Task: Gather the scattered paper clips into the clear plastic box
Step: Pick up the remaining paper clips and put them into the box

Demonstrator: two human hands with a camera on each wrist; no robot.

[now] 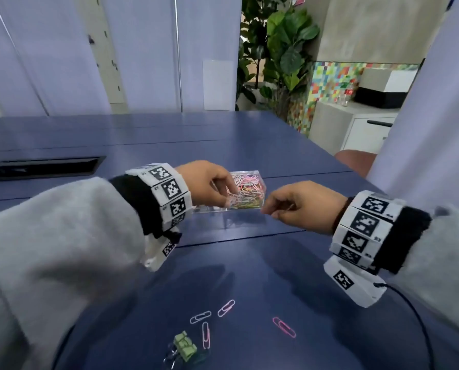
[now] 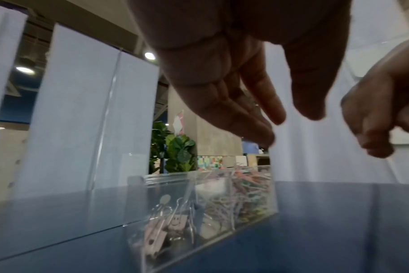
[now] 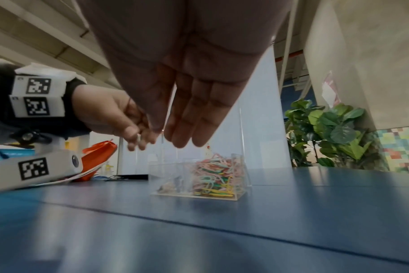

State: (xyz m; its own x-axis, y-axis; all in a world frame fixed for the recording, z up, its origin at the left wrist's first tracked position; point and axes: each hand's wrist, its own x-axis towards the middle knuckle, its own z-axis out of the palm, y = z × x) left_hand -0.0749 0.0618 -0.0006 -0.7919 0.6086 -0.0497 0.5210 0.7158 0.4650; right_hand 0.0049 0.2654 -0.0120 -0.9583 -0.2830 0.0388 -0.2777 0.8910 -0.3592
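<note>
The clear plastic box (image 1: 245, 192) stands mid-table, its right compartment heaped with coloured paper clips (image 3: 214, 175). My left hand (image 1: 227, 200) hovers over the box's left part with its fingers (image 2: 264, 127) relaxed and pointing down, thumb apart, nothing visible between them. Just off the box's near right corner, my right hand (image 1: 267, 211) has thumb and fingertips (image 3: 185, 136) pinched together on what looks like a thin pale paper clip, mostly hidden. Several pink and lilac paper clips (image 1: 226, 307) (image 1: 284, 327) lie loose near the front edge.
A green binder clip (image 1: 184, 345) lies beside the loose clips. The box's left compartment holds binder clips (image 2: 173, 227). A black cable tray (image 1: 41, 168) is set into the table at the left. A cable (image 1: 415, 321) trails from my right wrist.
</note>
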